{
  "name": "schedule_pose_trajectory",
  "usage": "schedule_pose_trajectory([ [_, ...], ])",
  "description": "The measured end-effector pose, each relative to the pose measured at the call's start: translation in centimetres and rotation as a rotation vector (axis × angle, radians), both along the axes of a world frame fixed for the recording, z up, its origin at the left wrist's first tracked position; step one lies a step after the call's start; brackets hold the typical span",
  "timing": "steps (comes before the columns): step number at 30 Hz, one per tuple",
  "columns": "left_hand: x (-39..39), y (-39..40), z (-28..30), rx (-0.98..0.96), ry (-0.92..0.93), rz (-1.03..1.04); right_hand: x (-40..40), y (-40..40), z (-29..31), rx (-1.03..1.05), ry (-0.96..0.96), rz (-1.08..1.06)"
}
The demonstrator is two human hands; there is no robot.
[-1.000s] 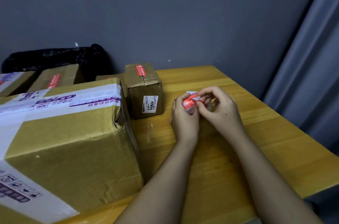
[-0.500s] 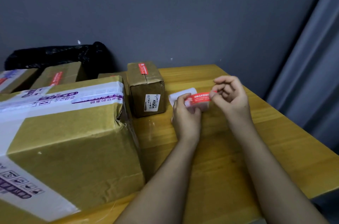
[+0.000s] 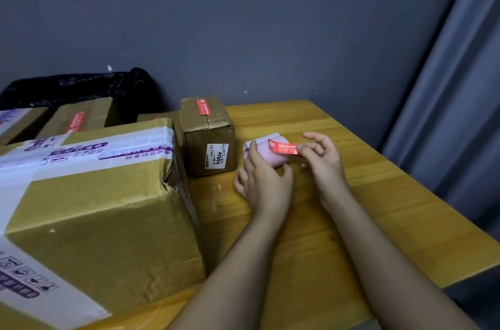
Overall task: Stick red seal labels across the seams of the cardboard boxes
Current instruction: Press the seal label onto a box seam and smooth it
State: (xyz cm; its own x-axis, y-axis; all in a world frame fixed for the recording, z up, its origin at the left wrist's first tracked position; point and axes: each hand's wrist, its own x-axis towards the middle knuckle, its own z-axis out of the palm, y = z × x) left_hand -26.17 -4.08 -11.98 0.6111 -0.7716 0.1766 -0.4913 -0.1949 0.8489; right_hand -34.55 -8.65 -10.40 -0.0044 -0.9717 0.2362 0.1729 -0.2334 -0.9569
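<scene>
— Red label (image 3: 282, 147), mid-frame, pinched at one end by right hand (image 3: 322, 159). Why?
— To peel off clean, probably. Other end stuck to the backing roll (image 3: 266, 151).
— And left hand (image 3: 263, 183)?
— Curled round the roll, holding steady above the wooden table (image 3: 378, 194).
— Where next?
— Maybe big box (image 3: 94, 208), lower left. No red seal seen there. Small box (image 3: 208, 137) beside already sealed on top.

Red label (image 3: 282, 147) between both hands, over table (image 3: 378, 194)
</scene>
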Motion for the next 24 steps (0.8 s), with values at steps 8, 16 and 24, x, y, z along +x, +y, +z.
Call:
schedule_pose_trajectory([
  [8, -1.7, 2.5, 0.6, -0.175, 0.075, 0.059, -0.1, 0.0, -0.1, 0.037, 0.043, 0.031],
  [16, -2.6, 3.4, 5.6, -0.429, 0.141, -0.238, -1.7, 1.7, 2.7, -0.100, 0.029, -0.049],
  [24, -1.5, 3.7, 13.4, -0.292, -0.083, -0.200, -3.2, 4.2, 8.8, -0.268, 0.000, -0.080],
])
